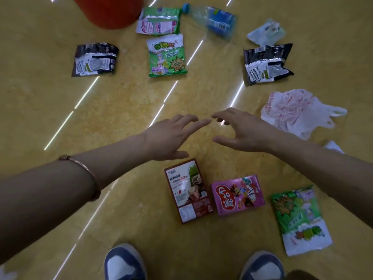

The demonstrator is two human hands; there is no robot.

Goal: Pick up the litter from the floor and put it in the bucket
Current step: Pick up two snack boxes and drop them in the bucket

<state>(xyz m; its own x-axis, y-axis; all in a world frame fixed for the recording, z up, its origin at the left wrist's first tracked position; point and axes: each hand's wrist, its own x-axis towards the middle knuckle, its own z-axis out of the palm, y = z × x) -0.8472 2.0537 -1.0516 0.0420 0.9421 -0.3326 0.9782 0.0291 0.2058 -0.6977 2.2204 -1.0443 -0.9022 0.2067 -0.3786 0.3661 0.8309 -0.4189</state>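
Hands over littered glossy yellow floor [40, 108].
Left hand [171, 136] and right hand [242, 132] hover with fingers spread, gripping nothing; green foil snack packet [166, 55] lies ahead, round orange plastic bucket [109, 11] at the far-left edge.

bucket [109, 11]: orange-red, round, top of frame left of centre, upper part cut off by the frame edge.
green-and-white wrapper [158, 22]: crumpled, just right of the bucket.
clear bottle [216, 21]: blue cap, blue label, on its side, top centre.
green snack bag [166, 55]: flat, directly below the wrapper.
left black packet [94, 59], right black packet [266, 63]: crumpled, upper left and upper right.
small white bag [264, 33]: crumpled, above the right black packet.
large white bag [296, 112]: pink print, right side.
brown box [188, 190], pink box [238, 195]: flat, side by side, lower centre.
green-and-white bag [300, 219]: flat, lower right.
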